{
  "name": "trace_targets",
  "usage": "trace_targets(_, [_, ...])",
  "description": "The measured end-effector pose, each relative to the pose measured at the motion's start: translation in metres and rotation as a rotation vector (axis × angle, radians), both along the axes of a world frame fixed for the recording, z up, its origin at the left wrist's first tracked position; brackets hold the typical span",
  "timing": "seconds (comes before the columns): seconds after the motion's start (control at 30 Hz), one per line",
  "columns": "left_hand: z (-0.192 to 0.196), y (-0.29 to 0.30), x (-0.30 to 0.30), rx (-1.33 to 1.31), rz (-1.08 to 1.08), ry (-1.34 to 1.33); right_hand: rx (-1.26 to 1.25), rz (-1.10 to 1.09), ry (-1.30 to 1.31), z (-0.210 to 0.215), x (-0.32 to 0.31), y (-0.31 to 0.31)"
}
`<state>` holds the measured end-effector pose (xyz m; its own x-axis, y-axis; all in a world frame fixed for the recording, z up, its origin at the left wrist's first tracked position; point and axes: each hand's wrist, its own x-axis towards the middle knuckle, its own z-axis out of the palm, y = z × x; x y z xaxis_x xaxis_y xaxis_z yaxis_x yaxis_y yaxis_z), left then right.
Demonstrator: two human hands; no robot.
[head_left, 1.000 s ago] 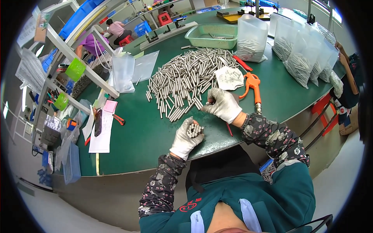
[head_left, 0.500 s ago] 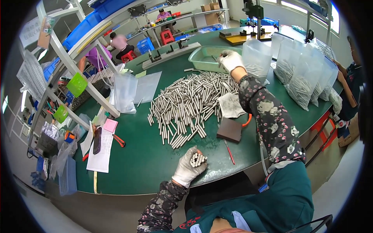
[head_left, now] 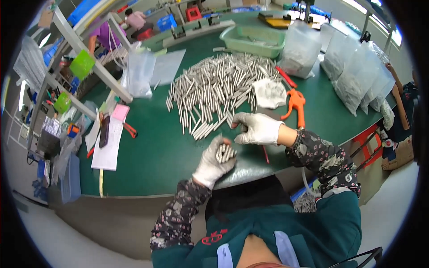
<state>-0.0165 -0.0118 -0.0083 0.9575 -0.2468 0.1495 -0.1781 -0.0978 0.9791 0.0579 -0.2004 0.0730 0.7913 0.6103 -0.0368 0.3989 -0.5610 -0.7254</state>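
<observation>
A big heap of short metal rods lies spread on the green table. My left hand, in a white glove, is closed around a bundle of metal rods held end-up near the table's front edge. My right hand, also gloved, rests at the near edge of the heap, fingers curled over a few rods, just right of the bundle. A dark flat block lies partly under my right hand.
An orange air blow gun and a crumpled white glove lie right of the heap. A green tray and several clear bags of parts stand at the back and right. Papers, a pink note pad and pliers lie left. Another person works behind.
My right hand has come back from the green tray at the far side to the near edge of the heap. My left hand still holds the bundle, now raised slightly toward the right hand.
</observation>
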Motion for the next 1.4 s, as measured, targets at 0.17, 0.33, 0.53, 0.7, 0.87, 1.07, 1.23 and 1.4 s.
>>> trace_targets(0.17, [0.007,0.0,0.02,0.081,0.016,-0.199,0.08,-0.026,0.013,-0.008,-0.023,0.017])
trace_targets(0.33, [0.009,-0.001,0.012,-0.01,-0.005,-0.125,0.301,-0.183,0.081,-0.032,-0.031,0.022])
trace_targets(0.53, [-0.002,0.006,0.015,-0.038,-0.033,-0.155,0.37,-0.18,0.362,-0.028,-0.048,0.027])
trace_targets(0.7, [-0.017,0.016,0.024,0.061,-0.058,-0.186,0.425,-0.184,0.38,-0.029,-0.049,0.031])
trace_targets(0.87, [-0.001,0.004,0.016,-0.217,-0.121,-0.012,0.417,-0.235,0.369,-0.032,-0.046,0.033])
trace_targets(1.07, [0.0,0.002,0.014,-0.238,-0.103,-0.012,0.321,-0.202,0.085,-0.013,-0.047,0.018])
trace_targets(1.23, [-0.01,0.009,0.02,0.088,0.026,-0.292,-0.071,-0.824,-0.429,0.015,-0.019,-0.053])
trace_targets(1.4, [-0.001,0.007,0.017,-0.064,-0.121,-0.126,-0.51,-1.045,-0.34,-0.016,-0.012,-0.106])
